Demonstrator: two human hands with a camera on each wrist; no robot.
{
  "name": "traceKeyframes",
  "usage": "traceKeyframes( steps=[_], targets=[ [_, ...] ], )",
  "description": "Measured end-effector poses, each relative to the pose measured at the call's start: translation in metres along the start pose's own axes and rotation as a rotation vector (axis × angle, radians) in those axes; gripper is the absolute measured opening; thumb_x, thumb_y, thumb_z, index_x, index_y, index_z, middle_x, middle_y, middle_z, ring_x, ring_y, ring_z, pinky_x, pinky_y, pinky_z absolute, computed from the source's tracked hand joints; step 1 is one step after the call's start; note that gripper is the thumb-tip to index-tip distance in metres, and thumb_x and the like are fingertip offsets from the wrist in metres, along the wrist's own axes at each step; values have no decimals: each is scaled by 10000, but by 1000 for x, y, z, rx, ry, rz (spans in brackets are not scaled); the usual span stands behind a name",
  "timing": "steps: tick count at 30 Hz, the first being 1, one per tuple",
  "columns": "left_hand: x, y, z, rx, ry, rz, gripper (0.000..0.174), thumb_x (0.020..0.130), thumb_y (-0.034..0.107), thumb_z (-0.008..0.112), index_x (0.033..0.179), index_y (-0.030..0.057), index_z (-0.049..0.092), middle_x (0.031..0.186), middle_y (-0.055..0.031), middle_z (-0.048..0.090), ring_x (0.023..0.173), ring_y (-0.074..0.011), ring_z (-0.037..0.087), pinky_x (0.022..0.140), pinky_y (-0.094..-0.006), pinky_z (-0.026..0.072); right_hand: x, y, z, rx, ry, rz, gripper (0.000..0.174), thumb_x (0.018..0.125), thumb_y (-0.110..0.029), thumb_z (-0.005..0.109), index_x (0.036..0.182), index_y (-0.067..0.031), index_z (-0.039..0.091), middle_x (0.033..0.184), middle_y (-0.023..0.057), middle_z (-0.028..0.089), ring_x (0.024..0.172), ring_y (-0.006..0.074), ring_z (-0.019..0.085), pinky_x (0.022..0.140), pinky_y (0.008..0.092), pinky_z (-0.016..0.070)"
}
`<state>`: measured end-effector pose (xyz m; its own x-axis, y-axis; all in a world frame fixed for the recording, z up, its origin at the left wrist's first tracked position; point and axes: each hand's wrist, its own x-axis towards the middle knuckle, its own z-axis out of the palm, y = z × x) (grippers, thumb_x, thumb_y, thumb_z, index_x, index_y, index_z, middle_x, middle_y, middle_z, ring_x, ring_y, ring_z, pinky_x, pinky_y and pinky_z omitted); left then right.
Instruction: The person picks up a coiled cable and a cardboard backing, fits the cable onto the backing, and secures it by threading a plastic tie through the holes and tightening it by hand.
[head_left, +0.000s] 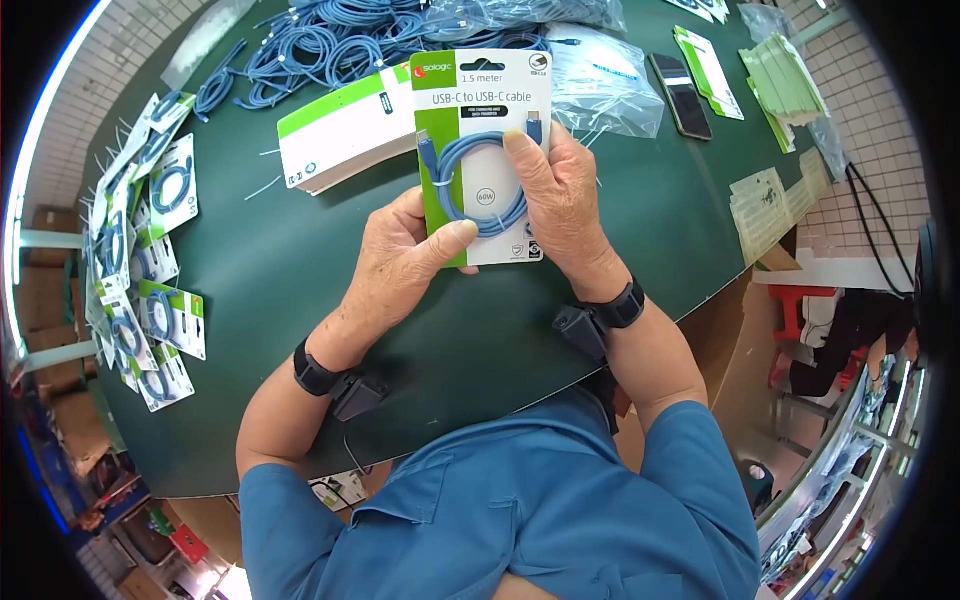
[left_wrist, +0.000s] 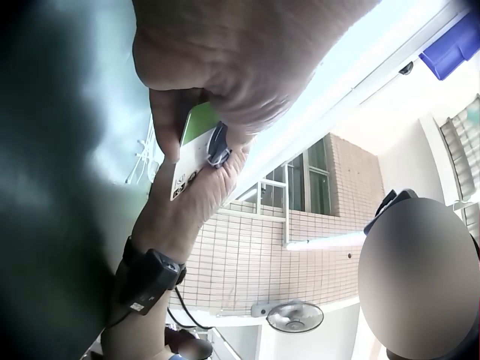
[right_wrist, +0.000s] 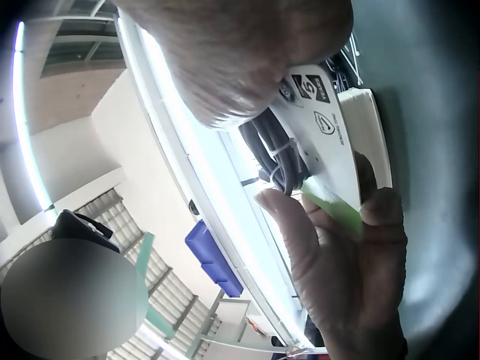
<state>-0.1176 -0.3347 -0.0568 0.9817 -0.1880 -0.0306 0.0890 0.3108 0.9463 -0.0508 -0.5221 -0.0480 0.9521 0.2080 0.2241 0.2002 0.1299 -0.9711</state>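
Cable card [head_left: 490, 100] long axis running away from person, header far; left hand [head_left: 400, 265], right hand [head_left: 565, 200] pinch it.

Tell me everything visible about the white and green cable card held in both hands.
This flat white cardboard cable card has a green strip down its left side and reads USB-C to USB-C cable, 1.5 meter and 60W. A coiled blue cable is tied to its front. It is held above the dark green table, facing the head camera. The left hand pinches its lower left, the right hand its right edge, thumb on the coil.
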Motion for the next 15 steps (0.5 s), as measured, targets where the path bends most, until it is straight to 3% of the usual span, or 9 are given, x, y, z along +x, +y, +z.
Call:
traceKeyframes(
  steps=[5, 15],
  targets=[
    [-4, -7, 3, 34, 23, -10, 281, 995, 177, 764, 1169, -31, 690, 1004, -84, 725, 778, -125, 694, 647, -284, 624, -1, 5, -1, 31, -31, 76, 400, 1091, -364, 621, 1221, 13, 654, 1054, 43, 732, 883, 51, 656, 751, 225, 556],
    [-7, -7, 13, -19, 87, -30, 257, 1012, 136, 719, 1198, -32, 663, 1001, -90, 718, 730, -116, 677, 585, -271, 609, -1, 4, 1, 29, -46, 51, 395, 1089, -363, 621, 1232, 4, 654, 1038, 36, 728, 876, 57, 647, 760, 237, 553]
  ],
)
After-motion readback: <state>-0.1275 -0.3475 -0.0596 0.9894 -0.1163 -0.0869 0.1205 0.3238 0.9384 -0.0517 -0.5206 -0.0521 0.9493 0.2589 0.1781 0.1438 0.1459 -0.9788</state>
